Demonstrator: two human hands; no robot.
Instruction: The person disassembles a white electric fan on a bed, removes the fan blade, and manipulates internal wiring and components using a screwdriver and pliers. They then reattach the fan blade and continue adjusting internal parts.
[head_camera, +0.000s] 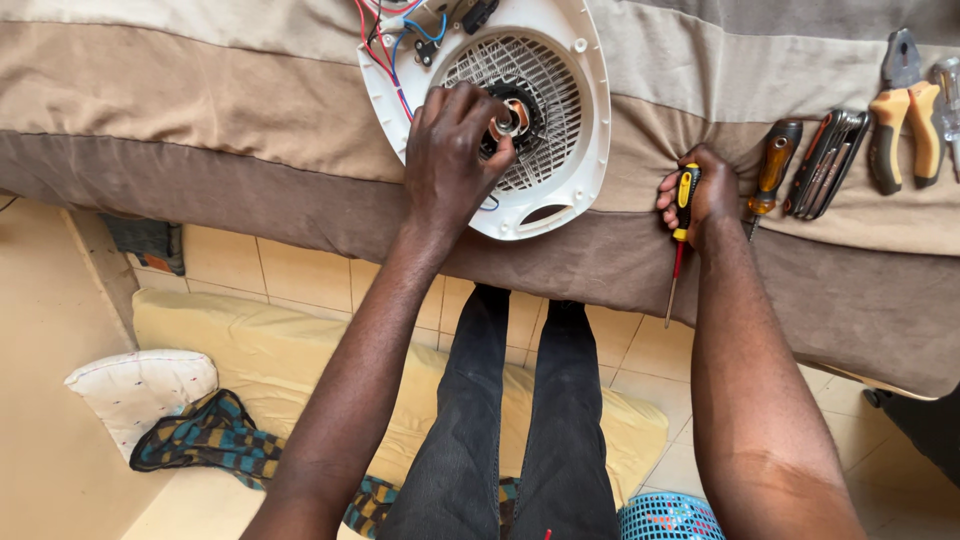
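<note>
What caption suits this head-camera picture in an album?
Left hand grips the motor hub of a white round plastic fan housing; right hand holds a yellow-and-black-handled screwdriver.

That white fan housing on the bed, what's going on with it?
A person leans over a white round fan housing lying on a brown striped cover. The left hand fingers the motor hub at its centre. The right hand holds a yellow-and-black screwdriver, tip down. Pliers and other tools lie nearby.
</note>
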